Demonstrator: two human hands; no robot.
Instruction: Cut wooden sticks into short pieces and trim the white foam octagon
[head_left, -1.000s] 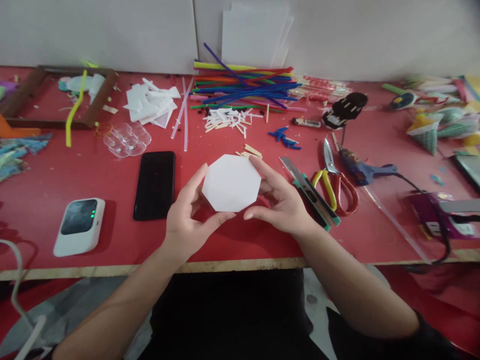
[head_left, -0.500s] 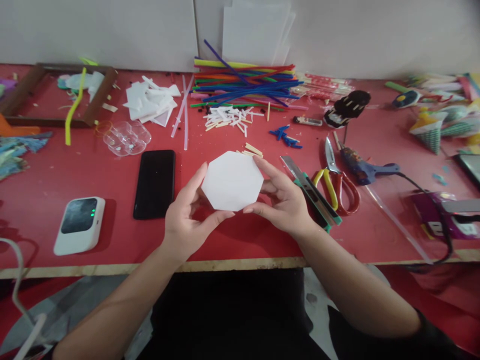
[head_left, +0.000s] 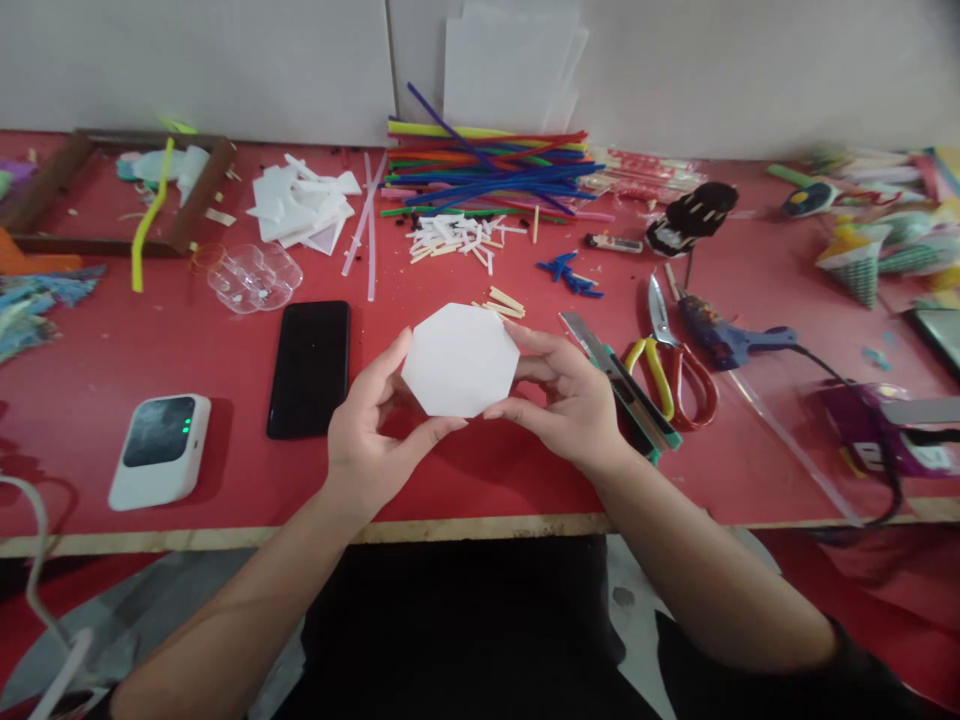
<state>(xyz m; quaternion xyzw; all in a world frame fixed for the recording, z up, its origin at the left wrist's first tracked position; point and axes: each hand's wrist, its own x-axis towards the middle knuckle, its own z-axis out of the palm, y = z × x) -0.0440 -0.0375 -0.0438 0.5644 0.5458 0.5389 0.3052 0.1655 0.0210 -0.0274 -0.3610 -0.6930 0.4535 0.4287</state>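
Note:
A white octagonal piece of card (head_left: 460,360) is held up between my two hands over the front middle of the red table. On its left edge, my left hand (head_left: 375,425) grips it, with the thumb at the lower corner and fingers along the side. My right hand (head_left: 571,405) pinches it at the right, thumb low and index finger near the upper right corner. Short pale wooden sticks (head_left: 504,302) lie just behind the card. A black phone (head_left: 310,370) rests left of my left hand, and a utility knife (head_left: 626,385) lies right of my right hand.
Red-and-yellow-handled scissors (head_left: 667,360) and a glue gun (head_left: 724,330) lie to the right. Coloured pipe cleaners (head_left: 487,165) and white paper scraps (head_left: 304,205) sit at the back. A white device (head_left: 161,450) stands front left, with a brown frame (head_left: 176,225) behind.
My right hand's fingers have shifted slightly on the card's right edge, and the card has turned or tilted a little. My left hand has barely moved.

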